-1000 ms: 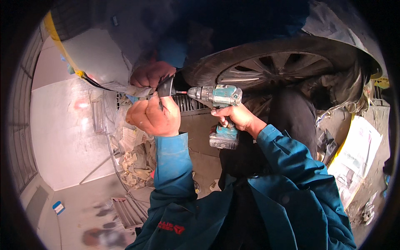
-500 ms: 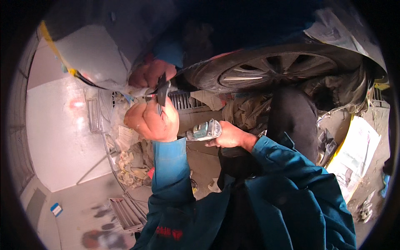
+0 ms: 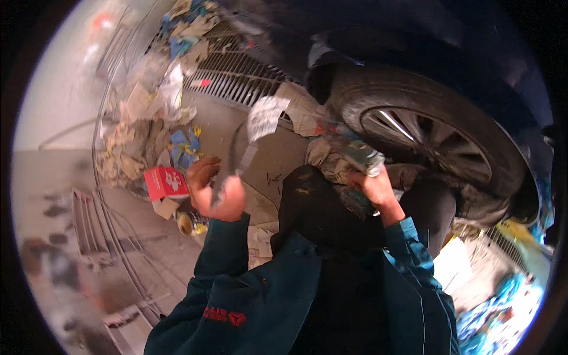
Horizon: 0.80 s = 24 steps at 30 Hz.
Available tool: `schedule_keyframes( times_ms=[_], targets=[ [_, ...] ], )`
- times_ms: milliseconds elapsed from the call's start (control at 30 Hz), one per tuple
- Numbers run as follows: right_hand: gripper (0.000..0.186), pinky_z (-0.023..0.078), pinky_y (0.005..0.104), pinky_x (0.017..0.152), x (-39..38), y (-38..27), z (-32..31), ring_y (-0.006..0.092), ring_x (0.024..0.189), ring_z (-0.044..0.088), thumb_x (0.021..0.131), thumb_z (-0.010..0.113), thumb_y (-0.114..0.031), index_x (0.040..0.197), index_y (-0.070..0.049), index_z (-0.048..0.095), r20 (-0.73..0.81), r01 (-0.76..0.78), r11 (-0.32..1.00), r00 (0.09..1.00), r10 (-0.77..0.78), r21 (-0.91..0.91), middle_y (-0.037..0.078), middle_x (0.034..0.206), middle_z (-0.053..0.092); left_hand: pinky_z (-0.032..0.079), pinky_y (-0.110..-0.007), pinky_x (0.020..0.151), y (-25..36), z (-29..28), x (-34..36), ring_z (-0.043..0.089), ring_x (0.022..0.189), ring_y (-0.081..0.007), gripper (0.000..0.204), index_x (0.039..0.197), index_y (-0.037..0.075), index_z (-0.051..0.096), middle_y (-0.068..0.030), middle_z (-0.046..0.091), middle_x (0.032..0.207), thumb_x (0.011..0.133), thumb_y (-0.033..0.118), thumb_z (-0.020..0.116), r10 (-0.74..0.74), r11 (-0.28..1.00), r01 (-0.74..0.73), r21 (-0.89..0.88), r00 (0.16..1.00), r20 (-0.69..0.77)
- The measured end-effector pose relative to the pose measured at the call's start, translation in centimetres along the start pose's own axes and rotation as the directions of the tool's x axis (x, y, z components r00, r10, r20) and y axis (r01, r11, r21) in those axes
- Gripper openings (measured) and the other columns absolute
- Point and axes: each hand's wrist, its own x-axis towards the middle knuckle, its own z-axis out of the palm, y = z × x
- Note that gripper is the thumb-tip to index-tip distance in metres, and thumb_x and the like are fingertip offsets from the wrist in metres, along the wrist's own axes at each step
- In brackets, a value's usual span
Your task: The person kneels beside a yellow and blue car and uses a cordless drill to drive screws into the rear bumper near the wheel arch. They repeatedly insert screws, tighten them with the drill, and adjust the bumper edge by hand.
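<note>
With your left hand (image 3: 216,190) at nine o'clock pinching a blurred dark strip (image 3: 244,158) at ten, and your right hand (image 3: 377,187) at three gripping the drill (image 3: 362,156), a careless swing could knock the nearby wheel (image 3: 435,142) toward two.

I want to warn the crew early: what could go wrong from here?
The cordless drill in the right hand sits close to the car wheel and crumpled sheeting; it might knock one or snag the other. The blurred strip in the left hand could slip. Small things dropped near the floor grating may fall through its slots.
</note>
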Motion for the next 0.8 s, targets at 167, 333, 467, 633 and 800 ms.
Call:
schedule_keyframes(
  times_ms=[167,333,467,633,800],
  targets=[
    [0.018,0.044,0.0319,0.052,1.9,0.0,0.1,0.0145,0.060,0.057,0.086,0.076,-0.003,0.103,-0.002,0.071,-0.155,0.049,0.999,0.987,-0.050,-0.009,0.004,0.083,0.066,0.055,-0.035,0.080,-8.9,-7.9,-7.9,0.070,0.089,-0.0188,0.021,0.105,-0.002,0.070,-0.0127,0.076,0.099,0.094,0.010,0.084,-0.557,0.818,0.562,0.123,0.827,-0.073],
    [0.015,0.043,0.0328,0.050,1.2,1.3,0.7,0.0149,0.056,0.054,0.087,0.076,-0.005,0.101,-0.002,0.070,-0.152,0.071,0.994,0.985,-0.082,-0.077,0.003,0.076,0.064,0.054,-0.035,0.073,-17.3,-14.2,-19.4,0.067,0.077,-0.0167,0.023,0.099,-0.001,0.070,-0.0108,0.073,0.087,0.092,0.014,0.086,-0.856,0.449,0.872,0.196,0.483,-0.186],
    [0.026,0.053,0.0316,0.058,-0.3,3.2,2.5,0.0143,0.066,0.063,0.084,0.082,-0.004,0.108,-0.002,0.072,-0.156,-0.018,0.990,0.988,-0.004,-0.142,0.004,0.087,0.070,0.053,-0.036,0.065,-21.7,-15.4,-26.7,0.065,0.067,-0.0176,0.030,0.096,-0.002,0.069,-0.0099,0.071,0.077,0.089,0.019,0.089,-0.973,0.191,0.955,0.226,0.214,-0.081],
    [0.041,0.059,0.0395,0.088,-1.9,4.6,3.8,0.0247,0.098,0.077,0.084,0.090,-0.019,0.116,0.003,0.075,-0.139,-0.066,0.813,0.990,-0.019,-0.579,0.014,0.109,0.080,0.054,-0.039,0.059,-24.7,-13.0,-31.0,0.068,0.063,-0.0208,0.030,0.089,-0.002,0.071,-0.0101,0.072,0.073,0.087,0.022,0.090,-0.990,0.053,0.915,0.400,-0.005,0.143],
    [0.047,0.058,0.0401,0.093,-2.5,6.2,3.2,0.0254,0.102,0.077,0.085,0.092,-0.021,0.121,0.002,0.074,-0.229,-0.127,0.837,0.974,0.003,-0.532,0.015,0.114,0.080,0.057,-0.040,0.065,-27.7,-8.6,-33.7,0.071,0.071,-0.0227,0.033,0.097,-0.001,0.072,-0.0114,0.074,0.083,0.086,0.025,0.091,-0.938,0.013,0.863,0.505,-0.164,0.304]
  ],
)
